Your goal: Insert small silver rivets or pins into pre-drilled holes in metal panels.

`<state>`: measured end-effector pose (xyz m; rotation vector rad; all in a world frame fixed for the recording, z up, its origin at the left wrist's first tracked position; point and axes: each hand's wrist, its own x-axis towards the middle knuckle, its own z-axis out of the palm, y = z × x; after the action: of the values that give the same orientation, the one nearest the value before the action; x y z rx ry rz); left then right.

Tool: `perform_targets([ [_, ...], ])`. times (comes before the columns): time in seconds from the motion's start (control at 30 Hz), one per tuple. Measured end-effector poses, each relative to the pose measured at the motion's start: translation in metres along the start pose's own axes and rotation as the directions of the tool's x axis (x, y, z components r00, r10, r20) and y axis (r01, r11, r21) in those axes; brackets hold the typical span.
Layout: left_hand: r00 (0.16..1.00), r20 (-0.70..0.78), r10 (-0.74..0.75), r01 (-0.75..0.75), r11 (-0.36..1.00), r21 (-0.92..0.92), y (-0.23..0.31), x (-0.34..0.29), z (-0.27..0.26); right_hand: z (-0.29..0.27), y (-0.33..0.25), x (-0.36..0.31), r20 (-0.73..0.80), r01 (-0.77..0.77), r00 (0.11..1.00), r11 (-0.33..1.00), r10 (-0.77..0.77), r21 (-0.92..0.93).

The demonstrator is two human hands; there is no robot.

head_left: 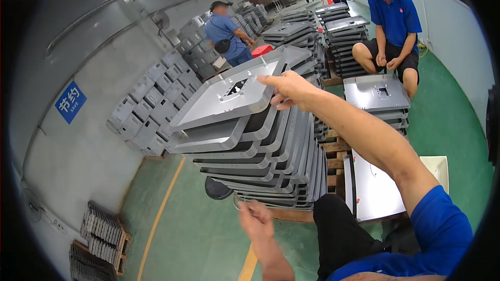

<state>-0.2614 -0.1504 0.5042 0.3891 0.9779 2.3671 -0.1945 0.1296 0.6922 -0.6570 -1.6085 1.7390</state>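
My right hand (287, 89) reaches across to a shallow grey metal tray (208, 105) on top of a tall stack. Its index finger lies over the rim and the other fingers curl below, gripping the near right corner. This tray sits tilted and has a dark cut-out and small studs in its middle. Under it, several similar trays (250, 164) are piled unevenly. Low in front of the stack, my left hand (256, 219) is blurred, with its fingers curled together. A thin curved line shows at its fingertips, too small to name.
The stack stands on a wooden pallet (291, 215). To the right lie a white panel (372, 190) and a lower tray stack (377, 93), with a seated person (393, 26) behind. Another person (226, 34) stands beyond my stack. Grey boxes (161, 91) line the left wall.
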Motion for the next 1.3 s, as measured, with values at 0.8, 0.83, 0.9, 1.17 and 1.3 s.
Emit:
perform_targets([
  [0.8, 0.969, -0.203, 0.138, 0.218, -0.098, 0.971, 0.202, 0.320, 0.082, 0.031, 0.016, 0.036, -0.061, -0.052, 0.996, 0.967, 0.069, 0.248],
  [0.83, 0.967, -0.233, 0.103, 0.241, -0.067, 0.968, 0.203, 0.323, 0.078, 0.032, 0.017, 0.037, -0.059, -0.038, 0.997, 0.962, 0.056, 0.271],
  [0.9, 0.954, -0.286, 0.088, 0.284, 0.038, 0.958, 0.206, 0.328, 0.067, 0.044, 0.013, 0.024, -0.127, -0.044, 0.988, 0.942, 0.091, 0.332],
  [1.17, 0.933, -0.170, 0.318, -0.007, 0.488, 0.873, 0.202, 0.303, 0.120, 0.014, 0.054, 0.052, -0.105, 0.078, 0.994, 0.748, -0.012, 0.659],
  [1.3, 0.933, -0.072, 0.352, -0.149, 0.563, 0.813, 0.201, 0.236, 0.179, -0.024, 0.055, 0.014, 0.035, 0.180, 0.947, 0.617, -0.320, 0.766],
])
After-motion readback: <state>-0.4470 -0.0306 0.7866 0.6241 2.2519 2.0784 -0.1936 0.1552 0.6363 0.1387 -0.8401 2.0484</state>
